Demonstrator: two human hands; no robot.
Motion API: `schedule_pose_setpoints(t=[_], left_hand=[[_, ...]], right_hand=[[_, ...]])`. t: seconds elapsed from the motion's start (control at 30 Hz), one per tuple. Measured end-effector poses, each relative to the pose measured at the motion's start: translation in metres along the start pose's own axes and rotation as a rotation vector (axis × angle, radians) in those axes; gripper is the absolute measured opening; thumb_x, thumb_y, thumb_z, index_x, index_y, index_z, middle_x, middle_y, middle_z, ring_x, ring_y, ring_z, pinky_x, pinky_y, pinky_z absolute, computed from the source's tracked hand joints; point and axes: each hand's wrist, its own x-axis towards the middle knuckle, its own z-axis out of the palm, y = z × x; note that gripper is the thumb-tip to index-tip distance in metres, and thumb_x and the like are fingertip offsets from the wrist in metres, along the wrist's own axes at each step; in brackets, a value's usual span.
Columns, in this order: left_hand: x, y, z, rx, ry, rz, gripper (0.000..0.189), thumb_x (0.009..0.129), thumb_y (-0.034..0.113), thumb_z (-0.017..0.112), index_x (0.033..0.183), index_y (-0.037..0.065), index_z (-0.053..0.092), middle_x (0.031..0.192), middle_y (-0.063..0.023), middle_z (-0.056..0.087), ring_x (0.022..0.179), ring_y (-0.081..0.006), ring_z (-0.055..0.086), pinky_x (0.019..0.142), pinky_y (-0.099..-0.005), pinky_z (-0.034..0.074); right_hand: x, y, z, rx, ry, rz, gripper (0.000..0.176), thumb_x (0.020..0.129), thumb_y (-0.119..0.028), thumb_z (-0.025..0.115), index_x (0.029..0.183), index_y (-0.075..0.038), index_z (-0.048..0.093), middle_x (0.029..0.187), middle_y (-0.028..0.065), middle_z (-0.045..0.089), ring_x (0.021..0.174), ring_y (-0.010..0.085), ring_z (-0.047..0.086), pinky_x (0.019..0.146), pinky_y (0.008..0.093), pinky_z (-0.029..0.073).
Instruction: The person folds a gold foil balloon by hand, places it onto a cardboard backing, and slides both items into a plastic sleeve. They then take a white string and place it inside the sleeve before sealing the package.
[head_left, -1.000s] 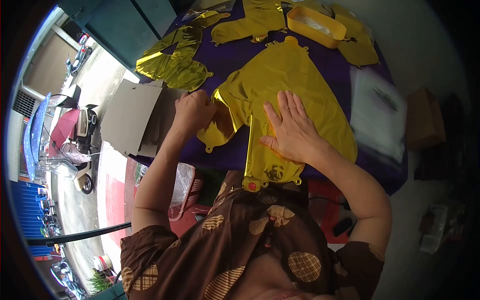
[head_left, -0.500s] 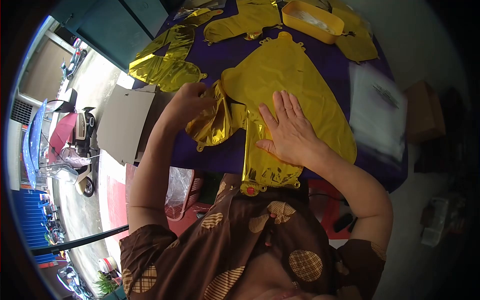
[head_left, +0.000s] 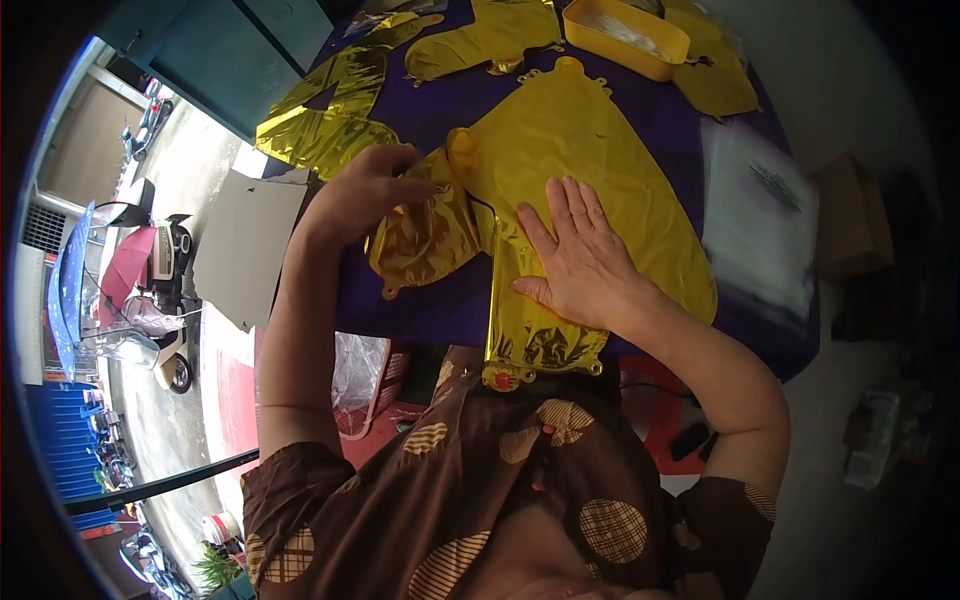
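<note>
A large gold foil balloon [head_left: 590,150] lies flat and uninflated on the purple-covered table, its lower end reaching the edge by my body. My right hand [head_left: 588,262] rests palm down on it with the fingers stretched out. At the balloon's left, my left hand [head_left: 372,192] has its fingers curled over a crumpled, partly lifted foil section [head_left: 428,235]. Its fingertips are partly hidden against the foil. A red spot [head_left: 501,380] shows at the balloon's bottom tab.
More gold foil balloons [head_left: 335,110] lie at the back left. A yellow tray [head_left: 640,58] with white items stands at the back right. Clear plastic bags [head_left: 755,225] sit on the right side. Grey cardboard [head_left: 245,245] is left of the table, and a red basket [head_left: 385,385] is below.
My left hand has shifted slightly left and up. The foil section under it has turned, and its upper edge now curls over the balloon. My right hand stays in place.
</note>
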Motion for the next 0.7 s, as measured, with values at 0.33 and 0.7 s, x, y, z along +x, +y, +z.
schedule_pose_setpoints(t=[0.33, 0.7], left_hand=[[0.007, 0.045, 0.032, 0.004, -0.359, 0.455, 0.035, 0.093, 0.025, 0.067, 0.117, -0.001, 0.065, 0.095, -0.0088, 0.070, 0.088, -0.0175, 0.068, 0.075, -0.0286, 0.050], [0.062, -0.027, 0.063, 0.453, -0.002, 0.617, 0.058, 0.107, 0.032, 0.042, 0.155, 0.002, 0.028, 0.161, -0.0200, 0.026, 0.151, -0.0319, 0.020, 0.122, -0.0414, 0.020]], right_hand=[[0.004, -0.002, -0.012, -0.012, -0.010, 0.011, 0.074, 0.095, -0.058, 0.049, 0.143, -0.002, 0.047, 0.146, 0.0308, 0.040, 0.140, 0.0469, 0.032, 0.119, 0.0540, 0.016], [0.007, -0.001, -0.009, -0.052, 0.015, -0.007, 0.077, 0.085, -0.064, 0.055, 0.146, -0.017, 0.047, 0.152, 0.0186, 0.043, 0.140, 0.0501, 0.029, 0.121, 0.0587, 0.013]])
